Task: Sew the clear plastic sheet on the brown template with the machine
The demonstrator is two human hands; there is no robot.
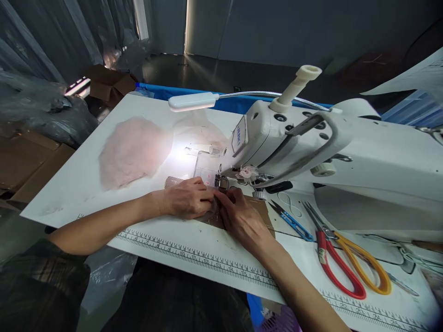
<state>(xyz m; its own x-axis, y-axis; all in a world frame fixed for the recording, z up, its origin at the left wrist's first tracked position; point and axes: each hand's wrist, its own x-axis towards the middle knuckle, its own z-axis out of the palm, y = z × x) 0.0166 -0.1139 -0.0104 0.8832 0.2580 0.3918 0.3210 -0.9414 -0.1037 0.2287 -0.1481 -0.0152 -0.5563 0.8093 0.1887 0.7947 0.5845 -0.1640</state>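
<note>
My left hand (188, 197) lies just left of the presser foot (221, 181) of a white sewing machine (256, 133), its fingers curled and pinched together. Across from it, my right hand (238, 213) has thumb and fingers closed, its tips nearly meeting the left ones in front of the needle area. Between them shows a bit of thin, sheer fabric (210, 213), mostly hidden by the fingers. Pale pink sheer fabric (133, 150) lies bunched on the table to the left, and a thinner sheer piece (199, 127) spreads behind the needle area.
Blue thread snips (294, 222) and scissors with red and yellow handles (341, 258) lie right of my right hand. A lamp (193, 101) lights the white table (86, 170). A printed ruler (194, 256) runs along the front edge. Cardboard boxes (32, 161) stand at left.
</note>
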